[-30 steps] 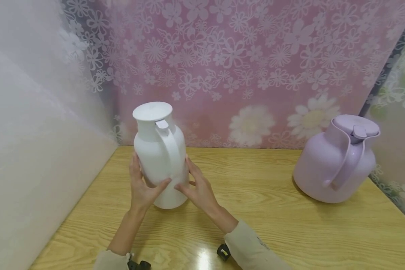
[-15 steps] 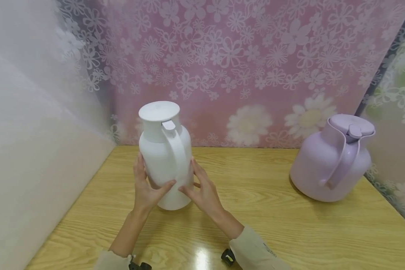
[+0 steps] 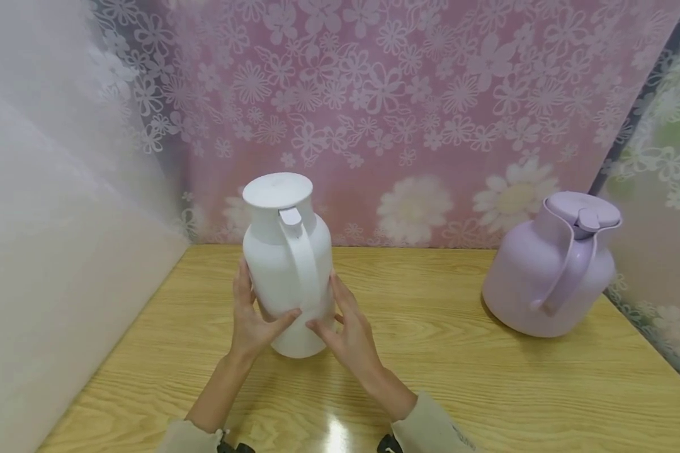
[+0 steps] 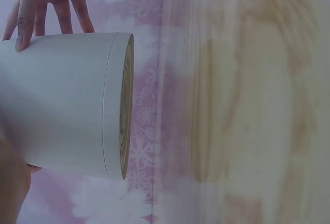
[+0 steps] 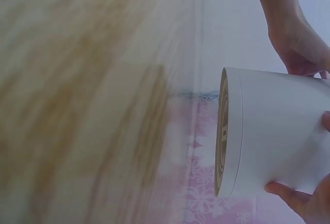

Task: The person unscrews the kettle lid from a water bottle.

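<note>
A white vacuum jug (image 3: 277, 270) is held between both hands, upright with a slight lean, its handle and pale thumb lever facing me. My left hand (image 3: 253, 324) grips its left side, the thumb lying across the front. From the right, my right hand (image 3: 351, 333) grips it, thumb below the handle. In the left wrist view the jug's lower body (image 4: 67, 105) shows with its ringed underside, held off the wooden table. The right wrist view shows the same base (image 5: 281, 131) clear of the tabletop. Fingers behind the jug are partly hidden.
A lilac vacuum jug (image 3: 546, 277) stands on the right of the wood-grain table (image 3: 430, 377), its handle facing front. Behind is a pink flowered backdrop (image 3: 385, 126); a pale wall panel (image 3: 62, 220) borders the left side.
Both hands have carried the white jug to the right and slightly nearer, keeping the same hold. The view has turned a little to the right, so the lilac jug appears shifted left.
</note>
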The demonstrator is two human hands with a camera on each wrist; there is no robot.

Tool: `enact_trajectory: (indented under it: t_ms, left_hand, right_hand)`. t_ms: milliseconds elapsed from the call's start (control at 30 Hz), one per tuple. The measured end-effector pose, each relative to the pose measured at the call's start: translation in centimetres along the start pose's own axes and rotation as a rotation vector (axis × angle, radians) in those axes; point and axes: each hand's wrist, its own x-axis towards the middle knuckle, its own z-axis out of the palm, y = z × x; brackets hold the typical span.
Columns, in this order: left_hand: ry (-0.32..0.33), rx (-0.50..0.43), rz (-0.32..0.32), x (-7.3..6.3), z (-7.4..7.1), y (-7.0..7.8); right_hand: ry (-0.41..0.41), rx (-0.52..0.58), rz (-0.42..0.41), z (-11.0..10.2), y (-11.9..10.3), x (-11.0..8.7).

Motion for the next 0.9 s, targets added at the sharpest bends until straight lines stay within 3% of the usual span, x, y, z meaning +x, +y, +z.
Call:
enact_trajectory:
  t_ms: [133, 367, 467, 600, 733, 900]
  left_hand:
    - [-0.002, -0.023, 0.006, -0.2, 0.2, -0.2]
    - [-0.005, -0.052, 0.031, -1.5, 0.7, -3.2]
    - [-0.017, -0.071, 0.060, -1.6, 1.0, -3.5]
    - [-0.042, -0.105, 0.108, -0.9, 1.0, -2.2]
    - [-0.062, -0.137, 0.115, -0.4, 1.1, -0.6]
    - [-0.092, -0.161, 0.102, -0.6, 1.3, -0.9]
  right_hand:
    - [0.033, -0.036, -0.008, -0.2, -0.3, -0.4]
    - [0.092, -0.093, -0.031, -0.5, -0.6, -1.2]
    - [0.115, -0.113, -0.035, -0.5, -0.7, -1.6]
    - [0.127, -0.142, -0.019, -0.5, -0.9, -2.1]
    - [0.141, -0.162, -0.015, -0.6, -1.0, -2.4]
    - [0.161, -0.161, 0.008, -0.5, -1.1, -2.9]
